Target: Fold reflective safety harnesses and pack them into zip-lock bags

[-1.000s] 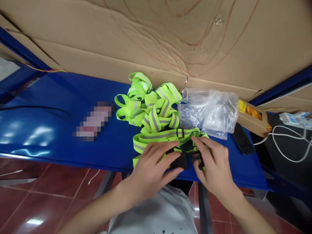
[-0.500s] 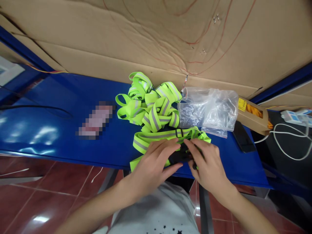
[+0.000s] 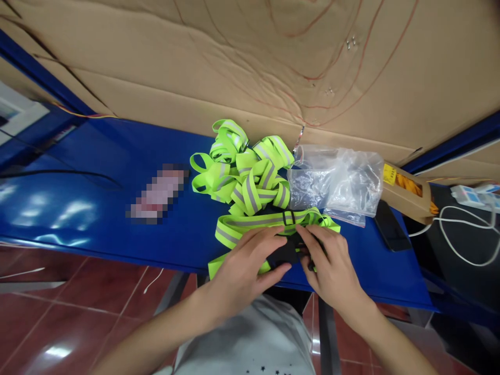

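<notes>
My left hand [image 3: 244, 268] is closed around a flat black box-like piece [image 3: 283, 252], thumb below and fingers above. My right hand [image 3: 334, 263] curls its fingers at that piece's right end, around a small dark part [image 3: 311, 264] whose kind is mostly hidden. Under and behind both hands lies a lime-yellow reflective strap [image 3: 230, 229] with a grey stripe. A black slide buckle [image 3: 289, 217] sits on the strap just beyond my fingertips. Farther back is a tangled heap of the same reflective straps [image 3: 253, 182].
Clear plastic bags [image 3: 339, 179] lie right of the heap. Beyond them are a black phone [image 3: 391, 226], an open cardboard box [image 3: 420, 205] and a white cable [image 3: 464, 260]. A blurred-out item [image 3: 158, 195] rests on the blue table [image 3: 105, 229]. Cardboard [image 3: 156, 99] walls the back.
The view has shifted slightly. More of the black piece shows between my hands, and my right fingers have drawn a little closer around the small dark part.
</notes>
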### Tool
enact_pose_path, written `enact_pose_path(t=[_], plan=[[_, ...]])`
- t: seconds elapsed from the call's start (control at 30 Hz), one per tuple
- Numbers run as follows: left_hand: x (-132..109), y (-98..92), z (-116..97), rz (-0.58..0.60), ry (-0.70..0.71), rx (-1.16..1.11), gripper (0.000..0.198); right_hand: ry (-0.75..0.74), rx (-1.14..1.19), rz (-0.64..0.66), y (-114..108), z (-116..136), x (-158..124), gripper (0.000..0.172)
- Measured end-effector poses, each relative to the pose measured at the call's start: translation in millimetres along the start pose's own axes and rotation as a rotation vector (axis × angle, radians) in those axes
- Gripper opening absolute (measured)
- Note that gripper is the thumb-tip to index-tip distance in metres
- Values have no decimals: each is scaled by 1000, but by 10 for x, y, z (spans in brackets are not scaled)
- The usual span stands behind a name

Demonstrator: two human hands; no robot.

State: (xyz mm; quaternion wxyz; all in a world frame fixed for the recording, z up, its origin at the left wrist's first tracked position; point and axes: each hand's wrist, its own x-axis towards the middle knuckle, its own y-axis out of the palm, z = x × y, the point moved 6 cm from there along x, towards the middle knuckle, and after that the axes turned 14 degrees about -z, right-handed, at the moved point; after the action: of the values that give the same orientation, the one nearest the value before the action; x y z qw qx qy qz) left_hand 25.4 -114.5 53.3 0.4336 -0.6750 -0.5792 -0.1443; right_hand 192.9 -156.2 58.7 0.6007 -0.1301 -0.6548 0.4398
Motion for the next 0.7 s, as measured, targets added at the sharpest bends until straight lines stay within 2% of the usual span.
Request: enact_pose_path(t=[0.17, 0.3, 0.47, 0.7], plan=[[-21, -3, 28, 6, 2, -40, 40, -49, 10, 24, 18, 27, 12, 50], [-18, -9, 46, 44, 6, -82, 42, -97, 50, 51, 42, 67, -9, 47], [1, -21, -37, 44, 108, -67, 39, -63, 116, 27, 94, 147, -75, 59], [-22, 5, -84, 80, 216, 115, 40, -33, 199, -10, 106, 247, -83, 80]])
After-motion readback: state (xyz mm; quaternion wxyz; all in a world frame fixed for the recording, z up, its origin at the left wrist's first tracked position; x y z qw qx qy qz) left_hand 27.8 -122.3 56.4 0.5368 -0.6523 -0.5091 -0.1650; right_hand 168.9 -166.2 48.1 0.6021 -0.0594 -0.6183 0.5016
